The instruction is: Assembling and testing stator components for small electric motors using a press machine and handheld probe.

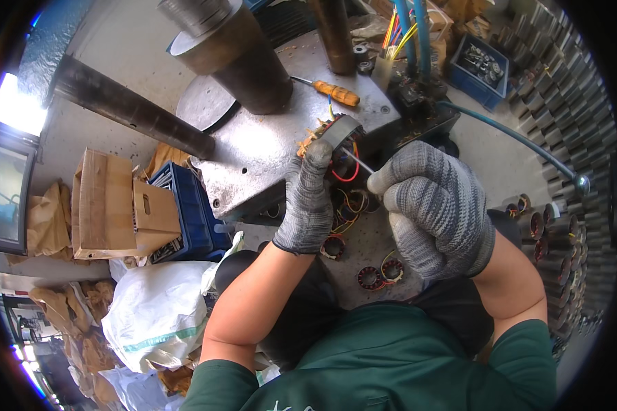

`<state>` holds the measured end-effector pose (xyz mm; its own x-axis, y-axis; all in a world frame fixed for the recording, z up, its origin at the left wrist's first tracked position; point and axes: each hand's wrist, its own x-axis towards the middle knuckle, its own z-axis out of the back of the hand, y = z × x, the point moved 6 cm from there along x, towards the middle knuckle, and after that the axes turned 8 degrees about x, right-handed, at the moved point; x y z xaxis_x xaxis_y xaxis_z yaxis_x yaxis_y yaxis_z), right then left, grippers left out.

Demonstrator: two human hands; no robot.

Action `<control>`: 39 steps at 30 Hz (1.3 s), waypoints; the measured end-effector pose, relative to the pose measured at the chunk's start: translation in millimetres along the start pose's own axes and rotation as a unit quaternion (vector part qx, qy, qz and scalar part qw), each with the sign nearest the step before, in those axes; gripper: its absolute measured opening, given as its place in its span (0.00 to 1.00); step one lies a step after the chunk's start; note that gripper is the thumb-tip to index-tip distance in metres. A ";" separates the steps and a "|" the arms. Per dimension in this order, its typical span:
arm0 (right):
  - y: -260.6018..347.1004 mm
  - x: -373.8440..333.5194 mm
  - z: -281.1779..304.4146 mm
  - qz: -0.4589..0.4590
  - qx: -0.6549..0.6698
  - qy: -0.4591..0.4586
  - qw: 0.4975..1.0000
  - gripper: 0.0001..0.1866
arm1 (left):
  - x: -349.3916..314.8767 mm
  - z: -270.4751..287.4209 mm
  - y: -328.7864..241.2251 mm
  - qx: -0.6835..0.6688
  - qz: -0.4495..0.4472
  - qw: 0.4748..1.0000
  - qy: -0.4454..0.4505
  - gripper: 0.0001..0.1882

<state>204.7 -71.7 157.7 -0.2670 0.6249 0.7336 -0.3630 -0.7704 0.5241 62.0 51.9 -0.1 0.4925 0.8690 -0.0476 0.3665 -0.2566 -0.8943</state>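
Observation:
My left hand (307, 198), in a grey knit glove, is closed round a motor stator (346, 131) with a grey metal ring, copper windings and red, blue and yellow leads. It holds the stator tilted near the front edge of the metal machine bed (253, 168). My right hand (435, 209), gloved alike, is a fist around a thin metal rod (360, 163). Its tip points up and left to the stator; whether they touch I cannot tell. The rod's other end is hidden in the fist. A screwdriver (336, 92) with an orange handle lies on the bed beyond the stator.
Thick steel columns (134, 106) and a large cylinder (253, 75) rise from the bed. Several wound stators (370, 277) lie on the floor between my knees. Stacked metal rings (562, 75) line the right side. Left are cardboard boxes (106, 205), a blue crate (206, 222) and a white sack (154, 308).

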 end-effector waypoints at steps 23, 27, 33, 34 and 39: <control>-19.7 -18.0 1.2 -0.003 0.071 -0.103 0.992 0.14 | 9.1 7.1 -3.7 -0.164 0.118 0.978 -0.045 0.47; -22.4 -16.0 -2.6 -0.007 0.063 -0.091 0.994 0.14 | 8.3 5.4 -3.1 -0.163 0.110 0.979 -0.053 0.48; -19.8 -11.0 -5.8 0.001 0.012 -0.065 0.998 0.15 | 6.5 3.3 0.7 -0.152 0.111 0.982 -0.027 0.47; -18.8 -10.3 -6.6 0.006 0.010 -0.061 0.998 0.15 | 6.4 3.1 1.1 -0.149 0.108 0.983 -0.026 0.47; -14.4 -9.1 -14.8 0.022 -0.017 -0.049 0.998 0.16 | 6.5 2.2 -2.1 -0.128 0.068 0.989 -0.038 0.46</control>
<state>199.2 -64.4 137.1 -0.1942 0.5744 0.7952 -0.3836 -0.7906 0.4774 62.7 59.0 0.5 0.4929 0.8464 -0.2017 0.4936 -0.4629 -0.7363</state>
